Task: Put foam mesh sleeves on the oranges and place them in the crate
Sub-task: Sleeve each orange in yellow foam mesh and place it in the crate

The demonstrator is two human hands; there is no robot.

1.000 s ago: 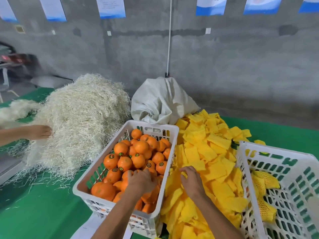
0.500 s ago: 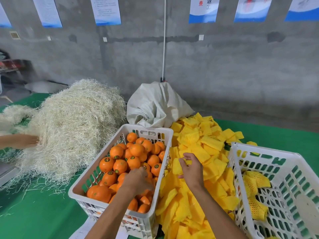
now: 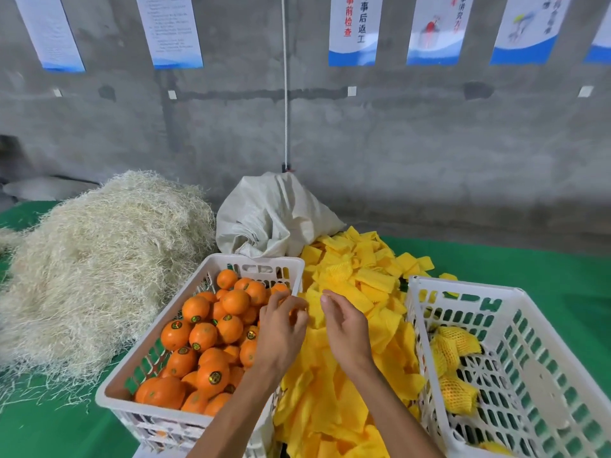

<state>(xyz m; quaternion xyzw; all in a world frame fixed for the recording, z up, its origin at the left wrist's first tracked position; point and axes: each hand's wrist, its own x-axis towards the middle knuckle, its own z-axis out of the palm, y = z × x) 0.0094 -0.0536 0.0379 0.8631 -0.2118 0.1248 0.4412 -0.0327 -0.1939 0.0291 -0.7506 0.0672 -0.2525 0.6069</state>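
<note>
- Left hand (image 3: 281, 328) up over the near right edge of the orange crate (image 3: 211, 276), fingers curled; a bit of orange shows between them, looks like it grips an orange (image 3: 287, 302), mostly hidden by the hand.
- Right hand (image 3: 347, 328) just beside it, over the sleeve pile (image 3: 350, 292), thumb + fingers bent toward the left hand. Yellow foam sits right at the fingertips but can't tell if it's pinched or just behind them.
- Hands close, not clearly touching.
- Orange crate: white plastic, slotted walls, full of loose oranges (image 3: 205, 335) w/ round stickers, none sleeved. Left forearm crosses its near right corner and blocks some fruit.
- Sleeve pile: flat yellow foam mesh pieces heaped btwn the two crates, spilling back to the sack and toward the camera under both forearms.
- Right crate (image 3: 469, 292): white, same type, mostly bare floor; a few sleeved oranges (image 3: 456, 345) in yellow mesh lie along its left wall.
- White woven sack (image 3: 271, 216) slumped behind the orange crate and touching the pile's far end.
- Big heap of pale wood wool (image 3: 99, 266) on the left, pressed up vs the orange crate's left side; loose strands on the green cloth (image 3: 529, 269).
- Behind: grey concrete wall, a cord (image 3: 285, 94) hanging down to the sack, posters (image 3: 353, 28) along the top.
</note>
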